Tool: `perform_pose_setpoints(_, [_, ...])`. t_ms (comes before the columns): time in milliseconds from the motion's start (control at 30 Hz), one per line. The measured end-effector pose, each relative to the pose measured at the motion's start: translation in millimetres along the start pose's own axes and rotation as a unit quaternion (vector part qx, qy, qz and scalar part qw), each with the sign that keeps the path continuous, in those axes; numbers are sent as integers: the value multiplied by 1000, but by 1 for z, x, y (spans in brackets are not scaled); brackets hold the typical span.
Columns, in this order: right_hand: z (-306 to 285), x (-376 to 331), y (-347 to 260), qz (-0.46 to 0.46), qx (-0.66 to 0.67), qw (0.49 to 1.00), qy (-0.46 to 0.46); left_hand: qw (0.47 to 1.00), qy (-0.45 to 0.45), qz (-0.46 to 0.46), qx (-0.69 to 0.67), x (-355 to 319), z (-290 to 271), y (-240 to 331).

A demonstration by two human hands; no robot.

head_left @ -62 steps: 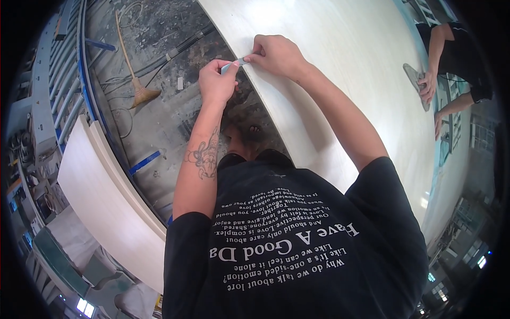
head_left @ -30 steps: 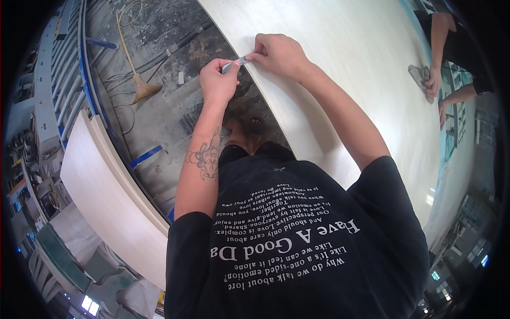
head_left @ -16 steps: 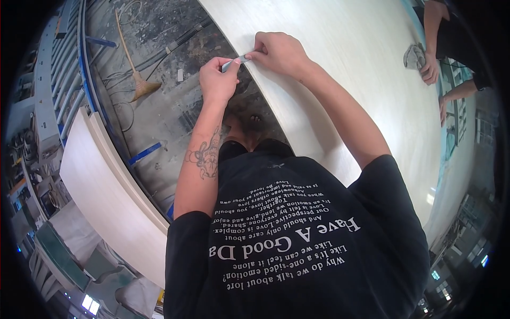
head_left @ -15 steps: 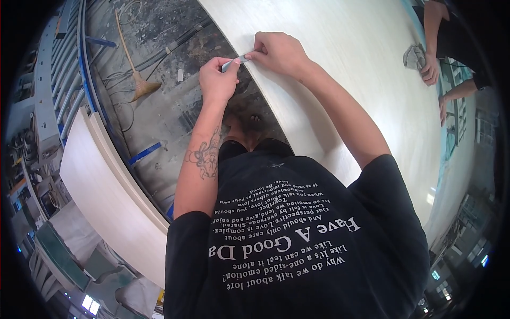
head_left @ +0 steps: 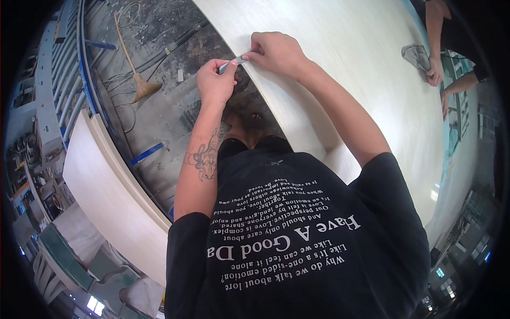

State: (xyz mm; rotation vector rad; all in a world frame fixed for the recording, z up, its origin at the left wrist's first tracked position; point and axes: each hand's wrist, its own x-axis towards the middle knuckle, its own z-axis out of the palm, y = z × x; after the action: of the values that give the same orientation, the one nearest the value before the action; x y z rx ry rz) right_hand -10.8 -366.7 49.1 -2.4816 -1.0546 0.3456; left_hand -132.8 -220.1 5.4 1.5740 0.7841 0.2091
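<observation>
A small, flat grey strip (head_left: 239, 59) spans the gap between my two hands at the left edge of a large pale wood panel (head_left: 345, 58). My left hand (head_left: 215, 84), just off the panel's edge, pinches one end between thumb and fingers. Over the panel's edge, my right hand (head_left: 277, 52) has its fingers curled with the thumb pressed on the strip's other end. The fingers partly cover the strip, so its exact kind cannot be made out.
Across the panel, another person's hand (head_left: 435, 73) is beside a grey cloth (head_left: 415, 56). A broom (head_left: 142, 85) and cables lie on the dirty floor to the left. Curved pale boards (head_left: 106, 186) stand stacked at the lower left, by a blue metal frame (head_left: 83, 80).
Both my hands have shifted very slightly left, still holding the strip. The other person's hand has moved a little right and nearer; the cloth has also changed shape.
</observation>
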Motion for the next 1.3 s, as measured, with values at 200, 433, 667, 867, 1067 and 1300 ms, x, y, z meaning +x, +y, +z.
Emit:
perform_pose_setpoints(200, [3, -4, 2, -9, 1, 1000, 12, 1000, -3, 4, -2, -5, -1, -1])
perform_pose_setpoints(433, [2, -9, 2, -4, 2, 1000, 4, 1000, -13, -6, 27, -9, 0, -3])
perform_pose_setpoints(667, [4, -13, 4, -7, 5, 1000, 7, 999, 1, -1, 33, -16, 3, -1])
perform_pose_setpoints(867, [1, -19, 2, -1, 0, 1000, 4, 999, 4, 4, 38, -17, 4, -7])
perform_pose_setpoints(1067, [3, -19, 2, -5, -5, 1000, 2, 999, 6, 1, 33, -18, 3, -8])
perform_pose_setpoints(1300, [2, -24, 4, -17, -2, 1000, 5, 999, -2, 1, 43, -23, 5, -10])
